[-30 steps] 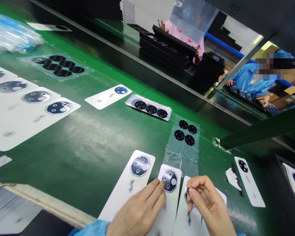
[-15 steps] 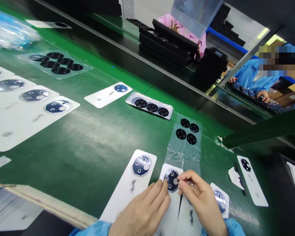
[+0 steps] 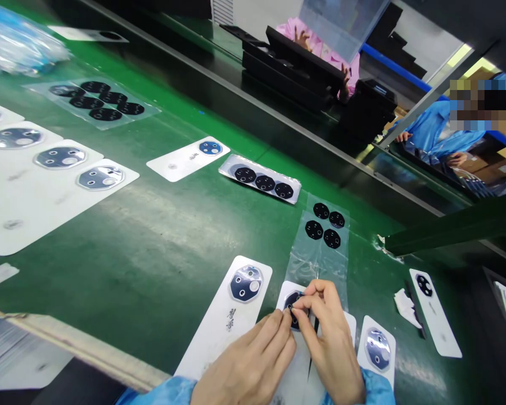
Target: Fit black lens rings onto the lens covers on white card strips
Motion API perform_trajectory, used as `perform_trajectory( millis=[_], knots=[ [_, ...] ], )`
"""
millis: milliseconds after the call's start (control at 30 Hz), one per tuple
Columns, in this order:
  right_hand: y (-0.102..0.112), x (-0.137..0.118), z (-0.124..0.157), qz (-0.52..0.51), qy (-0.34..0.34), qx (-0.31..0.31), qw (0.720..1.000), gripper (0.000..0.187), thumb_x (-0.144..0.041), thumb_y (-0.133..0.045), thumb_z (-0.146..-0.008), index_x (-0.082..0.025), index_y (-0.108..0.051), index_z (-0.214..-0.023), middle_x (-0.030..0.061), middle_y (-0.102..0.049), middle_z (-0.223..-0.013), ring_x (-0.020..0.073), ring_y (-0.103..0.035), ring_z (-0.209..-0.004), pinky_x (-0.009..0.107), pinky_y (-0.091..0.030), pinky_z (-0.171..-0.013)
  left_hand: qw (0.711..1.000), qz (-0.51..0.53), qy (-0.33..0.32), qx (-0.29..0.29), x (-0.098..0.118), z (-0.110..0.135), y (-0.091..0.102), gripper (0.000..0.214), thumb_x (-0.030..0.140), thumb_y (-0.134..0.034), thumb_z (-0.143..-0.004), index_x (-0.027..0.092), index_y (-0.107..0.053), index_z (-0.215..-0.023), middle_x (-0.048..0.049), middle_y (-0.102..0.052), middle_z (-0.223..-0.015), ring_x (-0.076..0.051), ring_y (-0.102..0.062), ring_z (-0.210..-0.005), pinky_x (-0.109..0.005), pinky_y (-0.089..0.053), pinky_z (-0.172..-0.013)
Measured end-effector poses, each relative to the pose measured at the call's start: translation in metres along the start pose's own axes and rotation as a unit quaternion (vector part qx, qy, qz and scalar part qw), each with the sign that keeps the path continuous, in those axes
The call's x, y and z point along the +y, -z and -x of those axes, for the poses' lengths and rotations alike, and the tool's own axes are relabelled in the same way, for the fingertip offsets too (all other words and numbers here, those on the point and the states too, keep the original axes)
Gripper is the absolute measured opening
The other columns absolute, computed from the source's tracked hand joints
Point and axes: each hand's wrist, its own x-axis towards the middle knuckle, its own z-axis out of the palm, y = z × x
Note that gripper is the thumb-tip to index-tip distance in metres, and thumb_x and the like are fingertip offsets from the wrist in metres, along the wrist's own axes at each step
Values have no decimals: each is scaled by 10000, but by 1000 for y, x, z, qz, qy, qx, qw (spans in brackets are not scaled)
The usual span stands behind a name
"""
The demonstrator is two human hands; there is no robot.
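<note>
A white phone-shaped panel with a dark octagonal camera piece near its top lies under my hands. My left hand rests on this panel, fingers stretched out side by side, tips at the piece's left edge; its thumb is hidden. Over the piece, my right hand has thumb and forefinger pinched together; what they hold is too small to make out. A blue speck shows beside its fingertips. To the left lies another white panel with a shiny octagonal piece. A similar panel lies to the right.
Beyond my hands is a clear sheet bearing several black octagonal stickers. A stack of sticker strips and a white panel lie farther back. Joined-up panels sit at left. A green post stands right. Co-workers are across the bench.
My right hand has moved left and slightly up, its pinch now over the middle of the camera piece instead of its right edge. My left hand stays nearly in place.
</note>
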Motion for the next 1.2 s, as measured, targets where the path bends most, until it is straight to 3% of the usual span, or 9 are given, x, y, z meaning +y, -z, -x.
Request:
perform_trajectory(
  millis=[133,300,400,567,700,900,1200],
  knots=[
    [-3,-1,-4,21,14,6,1000,198,-79,-393,-876,-200,-535,-810,57,-434,-946,168,-513,-872,275,-470,-722,1000,-4,-8,6,1,-1,0,360,66,-239,-913,75,-595,-966,-106,-662,-1017,-201,-592,-976,-336,-340,-973],
    [5,-1,-10,1,-37,-5,999,157,-132,-435,-889,-211,-534,-796,43,-436,-924,168,-500,-873,281,-466,-726,1000,-12,0,3,1,-1,1,351,55,-242,-904,92,-588,-945,-107,-657,-1036,-194,-587,-976,-334,-361,-953],
    [4,-1,-7,36,-7,16,999,175,-112,-409,-892,-211,-534,-820,57,-424,-960,180,-479,-882,302,-455,-724,1000,-8,4,7,1,-2,-1,374,52,-221,-909,89,-593,-928,-105,-665,-1011,-198,-596,-958,-332,-363,-946],
    [2,-1,-7,86,48,0,995,224,-50,-402,-865,-208,-555,-821,60,-418,-935,193,-446,-860,321,-440,-706,1000,-6,1,16,0,-3,-2,406,49,-195,-912,84,-600,-908,-106,-670,-984,-205,-609,-938,-330,-365,-934],
    [3,-3,-8,115,50,28,992,219,-52,-412,-870,-206,-562,-827,64,-420,-944,199,-432,-866,327,-430,-693,1000,-8,-9,12,0,-3,-2,410,45,-189,-910,79,-598,-920,-114,-668,-1002,-206,-608,-943,-335,-363,-931],
    [4,0,-9,119,61,2,991,215,-41,-432,-857,-202,-570,-818,57,-422,-922,197,-426,-860,329,-430,-687,1000,-15,-8,10,0,-3,-2,407,40,-192,-906,80,-598,-910,-116,-667,-987,-205,-607,-932,-334,-364,-920],
    [1,-9,-7,143,58,28,988,238,-53,-420,-868,-201,-581,-773,59,-444,-883,198,-432,-829,306,-405,-638,1000,-18,0,-4,2,-1,-2,378,33,-214,-898,89,-587,-920,-112,-664,-997,-195,-601,-947,-326,-382,-919]
  ],
)
